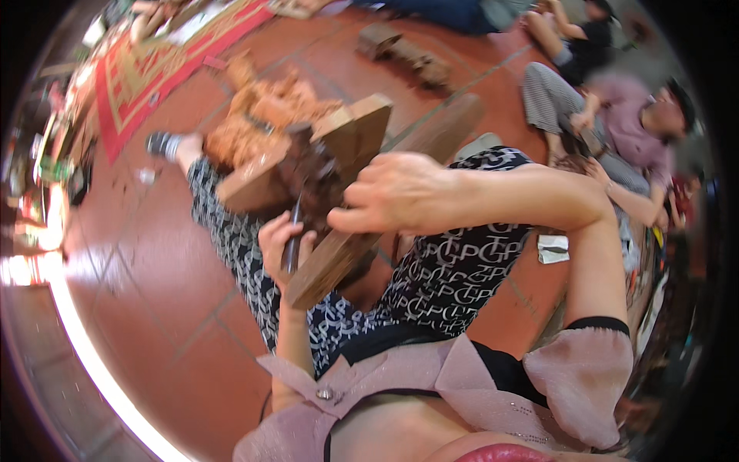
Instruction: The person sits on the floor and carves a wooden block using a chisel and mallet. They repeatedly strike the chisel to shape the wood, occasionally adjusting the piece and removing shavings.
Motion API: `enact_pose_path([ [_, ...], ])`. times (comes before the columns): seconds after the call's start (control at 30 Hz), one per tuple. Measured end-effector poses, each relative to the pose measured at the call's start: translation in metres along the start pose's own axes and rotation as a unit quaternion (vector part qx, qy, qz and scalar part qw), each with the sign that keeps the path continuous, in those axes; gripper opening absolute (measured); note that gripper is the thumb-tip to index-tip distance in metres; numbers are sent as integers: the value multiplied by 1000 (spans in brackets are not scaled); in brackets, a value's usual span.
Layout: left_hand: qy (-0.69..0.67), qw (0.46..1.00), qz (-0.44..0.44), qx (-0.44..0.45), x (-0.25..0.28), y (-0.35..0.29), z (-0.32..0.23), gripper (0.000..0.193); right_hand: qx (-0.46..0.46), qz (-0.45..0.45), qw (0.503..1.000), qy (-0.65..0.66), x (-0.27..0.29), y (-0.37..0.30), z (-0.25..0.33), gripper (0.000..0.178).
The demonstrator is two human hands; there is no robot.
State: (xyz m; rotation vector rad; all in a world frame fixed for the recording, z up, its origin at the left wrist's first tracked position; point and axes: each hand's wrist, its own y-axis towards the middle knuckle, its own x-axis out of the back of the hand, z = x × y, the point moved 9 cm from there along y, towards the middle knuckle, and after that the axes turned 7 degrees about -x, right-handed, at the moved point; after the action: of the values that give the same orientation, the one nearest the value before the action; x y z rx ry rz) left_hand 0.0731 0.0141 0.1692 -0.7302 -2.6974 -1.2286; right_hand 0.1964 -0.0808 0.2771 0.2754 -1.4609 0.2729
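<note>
My left hand (279,245) is closed around a dark, slim chisel (292,250). The chisel's narrow end points up to a dark carved wood piece (306,165), which rests against a pale wooden block stand (358,131) between my legs. My right hand (396,192), in a fist, grips a long wooden bar (327,269) near its middle. This bar slants from near my left wrist up to the far right, crossing over the carving's lower part. Its middle stretch, along with most of my right fingertips, is hidden behind the hand.
An orange-brown carved wood figure (269,108) lies beyond the stand. Another brown carving (408,58) is on the tiled floor farther off. A red patterned mat (127,92) spreads at far left. A seated person (623,115) works at right, near a small white packet (553,249).
</note>
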Motion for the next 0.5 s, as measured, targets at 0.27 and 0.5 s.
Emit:
enact_pose_path([
  [0.27,-5,999,-41,-4,5,-15,-7,20,-11,-7,1000,18,14,-7,11,49],
  [0.5,10,999,-19,35,1,-21,-5,26,-7,10,1000,10,9,-6,9,44],
])
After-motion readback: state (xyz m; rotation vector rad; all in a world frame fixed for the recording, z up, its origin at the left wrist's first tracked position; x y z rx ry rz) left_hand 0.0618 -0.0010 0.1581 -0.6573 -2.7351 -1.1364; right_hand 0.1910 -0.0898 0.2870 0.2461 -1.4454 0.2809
